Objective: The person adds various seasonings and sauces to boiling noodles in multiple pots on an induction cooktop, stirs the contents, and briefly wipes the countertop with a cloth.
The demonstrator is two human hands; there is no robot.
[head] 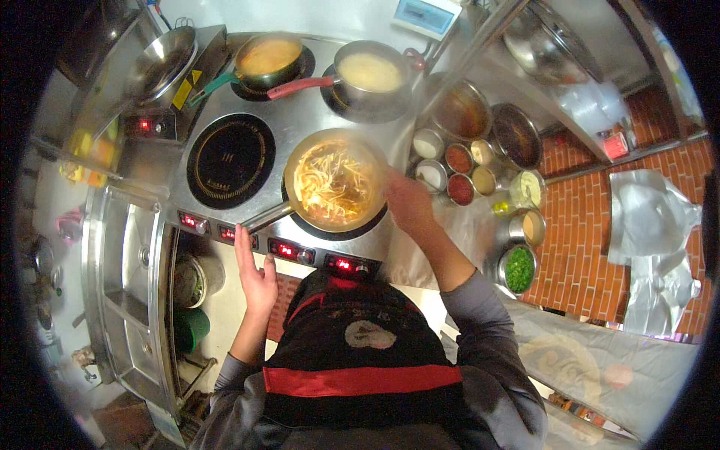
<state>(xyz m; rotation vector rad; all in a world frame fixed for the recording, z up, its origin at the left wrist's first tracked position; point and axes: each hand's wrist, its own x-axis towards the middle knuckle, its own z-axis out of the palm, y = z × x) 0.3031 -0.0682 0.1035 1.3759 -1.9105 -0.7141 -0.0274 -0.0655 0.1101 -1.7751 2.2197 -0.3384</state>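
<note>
A pan (378,169) of shredded food in brown broth (337,183) sits on the front right hob of a steel induction range. Its metal handle (270,216) points toward the lower left. My left hand (257,278) is at the handle's end with fingers straight and thumb apart, not wrapped around it; whether the fingertips touch it is unclear. Blurred by motion, my right hand (409,202) is at the pan's right rim. Whether it holds something cannot be made out.
Behind are a pan of orange liquid (273,56) and a steaming pot of pale liquid (371,72). Bowls of seasoning (460,189) and chopped greens (520,270) stand on the right. A bare hob (230,160) and a steel sink (126,315) lie left.
</note>
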